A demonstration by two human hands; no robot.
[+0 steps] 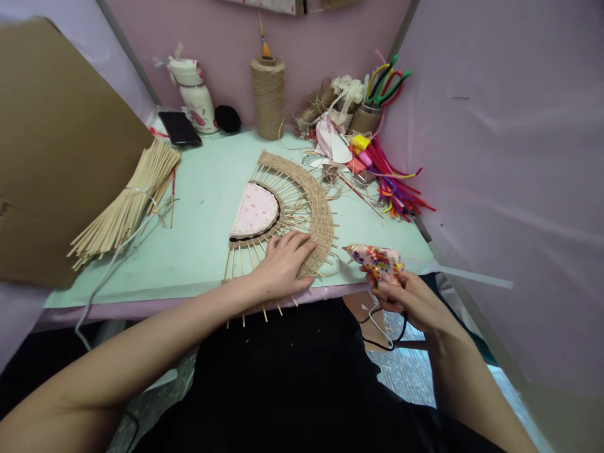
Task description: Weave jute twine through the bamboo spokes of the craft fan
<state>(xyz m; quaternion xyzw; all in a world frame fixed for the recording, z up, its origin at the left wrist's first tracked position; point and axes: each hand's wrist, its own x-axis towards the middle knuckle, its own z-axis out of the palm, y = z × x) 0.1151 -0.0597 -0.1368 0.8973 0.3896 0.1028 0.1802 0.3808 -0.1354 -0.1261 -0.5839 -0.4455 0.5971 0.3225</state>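
Note:
A half-round woven piece (302, 189) of thin sticks and a twine band lies on the pale green table (207, 182), with a pink spotted fabric centre (255, 212). My left hand (283, 263) rests on its near right part, fingers stretched flat over the twine band. My right hand (409, 299) hovers at the table's near right edge, fingers wrapped round a glue gun (375, 259) covered in a flowery pattern. Its nozzle points left towards the woven piece's edge. A black cord hangs from below that hand.
A bundle of thin sticks (127, 204) lies at the left beside a big cardboard sheet (51, 145). At the back stand a twine spool (268, 95), a white bottle (194, 94), a black phone (179, 128) and a cup of pipe cleaners (372, 100). More pipe cleaners (394, 185) lie at the right.

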